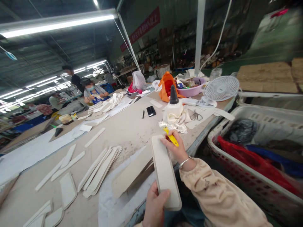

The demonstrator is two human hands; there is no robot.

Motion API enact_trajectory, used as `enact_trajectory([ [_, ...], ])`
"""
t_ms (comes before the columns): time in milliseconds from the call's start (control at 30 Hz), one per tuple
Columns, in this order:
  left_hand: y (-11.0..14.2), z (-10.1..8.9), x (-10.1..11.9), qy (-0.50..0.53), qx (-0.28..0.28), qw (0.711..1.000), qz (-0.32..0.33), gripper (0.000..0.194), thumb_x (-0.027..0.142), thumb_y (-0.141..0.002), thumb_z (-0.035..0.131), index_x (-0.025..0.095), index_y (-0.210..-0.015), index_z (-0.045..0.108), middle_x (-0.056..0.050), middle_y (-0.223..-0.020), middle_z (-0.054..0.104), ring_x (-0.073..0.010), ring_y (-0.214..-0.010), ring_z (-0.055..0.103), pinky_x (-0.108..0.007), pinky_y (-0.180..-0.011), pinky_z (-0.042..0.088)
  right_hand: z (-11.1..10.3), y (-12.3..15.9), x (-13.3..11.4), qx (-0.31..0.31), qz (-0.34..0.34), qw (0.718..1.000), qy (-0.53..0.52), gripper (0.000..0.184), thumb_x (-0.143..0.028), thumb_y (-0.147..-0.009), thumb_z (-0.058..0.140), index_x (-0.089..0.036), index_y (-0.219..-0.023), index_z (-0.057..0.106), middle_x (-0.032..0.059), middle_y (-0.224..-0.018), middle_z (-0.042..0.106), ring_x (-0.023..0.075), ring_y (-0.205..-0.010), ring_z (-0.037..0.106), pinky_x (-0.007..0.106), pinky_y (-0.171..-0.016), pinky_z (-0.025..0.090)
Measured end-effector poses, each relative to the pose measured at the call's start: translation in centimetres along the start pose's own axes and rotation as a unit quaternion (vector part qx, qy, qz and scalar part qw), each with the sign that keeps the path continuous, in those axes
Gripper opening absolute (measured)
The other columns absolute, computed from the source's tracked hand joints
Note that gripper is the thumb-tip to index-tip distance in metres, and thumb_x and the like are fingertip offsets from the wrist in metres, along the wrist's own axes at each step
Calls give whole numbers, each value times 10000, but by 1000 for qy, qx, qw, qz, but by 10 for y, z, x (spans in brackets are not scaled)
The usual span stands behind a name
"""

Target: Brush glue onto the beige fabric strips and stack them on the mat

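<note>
My left hand (156, 201) grips the lower end of a long, pale, round-cornered panel (165, 170), its thumb lying on the top face. The panel tilts above the table edge. My right hand (176, 146) is closed at the panel's upper right end, with fingertips touching it. A small yellow-handled tool (172, 137) is tucked in that same hand; its exact kind is unclear. Left of the panel, larger beige pieces (132, 171) lie on white paper. Beyond them rests a fanned stack of similar pale strips (101, 170).
Ahead stand a white glue bottle (174, 108) with a dark nozzle, scissors (196, 116), a phone (151, 111) and a fan (222, 88). An orange bag (167, 86) and pink basin (194, 86) sit behind. On my right is a white basket (236, 157). Several people work at far left.
</note>
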State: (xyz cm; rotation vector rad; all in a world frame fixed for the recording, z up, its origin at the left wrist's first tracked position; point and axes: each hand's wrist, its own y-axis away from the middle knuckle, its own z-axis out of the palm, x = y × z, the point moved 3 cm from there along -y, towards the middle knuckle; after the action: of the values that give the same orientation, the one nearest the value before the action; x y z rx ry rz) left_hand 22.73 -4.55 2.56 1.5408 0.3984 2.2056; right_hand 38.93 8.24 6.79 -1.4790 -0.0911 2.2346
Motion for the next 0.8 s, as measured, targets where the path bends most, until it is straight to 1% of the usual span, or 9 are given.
enact_trajectory([
  [100,9,7,10,22,-50,998,-23,435,290,-644,765,130,-1043,693,-99,-875,741,-242,-758,681,-310,-657,518,0,0,0,2,-5,1000,2,404,-286,-699,776,-261,-867,410,-53,-813,527,128,-687,496,258,-657,412],
  [167,12,10,16,38,-81,996,-27,400,328,-725,711,137,-1076,691,-110,-921,743,-260,-806,687,-331,-680,532,-1,-1,1,6,-10,1000,7,403,-299,-699,773,-262,-870,411,-53,-813,529,127,-684,496,261,-659,417],
  [233,12,12,18,39,-92,995,-28,390,381,-789,662,148,-1100,693,-118,-947,744,-267,-844,686,-342,-703,541,-1,-2,1,7,-11,1000,11,400,-304,-699,771,-261,-870,412,-53,-809,528,126,-684,495,261,-660,418],
  [300,10,11,16,31,-82,996,-33,385,394,-796,669,144,-1085,705,-116,-910,750,-263,-829,690,-342,-702,545,-1,-2,1,8,-6,1000,14,395,-310,-703,765,-262,-869,410,-52,-801,525,127,-684,493,264,-657,420],
  [433,8,8,10,13,-54,998,-34,354,353,-761,728,113,-1021,726,-98,-811,751,-229,-754,690,-325,-689,539,-1,-1,-3,15,7,999,33,395,-340,-707,758,-264,-873,408,-44,-798,524,134,-681,492,274,-648,425],
  [633,11,10,13,14,-61,998,-27,369,382,-752,735,103,-994,737,-97,-783,744,-202,-705,673,-294,-655,512,3,0,-9,7,1,999,32,397,-329,-708,762,-262,-863,403,-57,-775,512,123,-646,478,259,-621,407],
  [800,15,9,11,13,-66,998,-21,357,370,-775,712,97,-1004,733,-94,-757,732,-184,-676,650,-259,-595,469,4,2,-10,-11,-4,1000,14,373,-280,-733,756,-258,-869,409,-55,-792,516,120,-661,478,257,-639,404],
])
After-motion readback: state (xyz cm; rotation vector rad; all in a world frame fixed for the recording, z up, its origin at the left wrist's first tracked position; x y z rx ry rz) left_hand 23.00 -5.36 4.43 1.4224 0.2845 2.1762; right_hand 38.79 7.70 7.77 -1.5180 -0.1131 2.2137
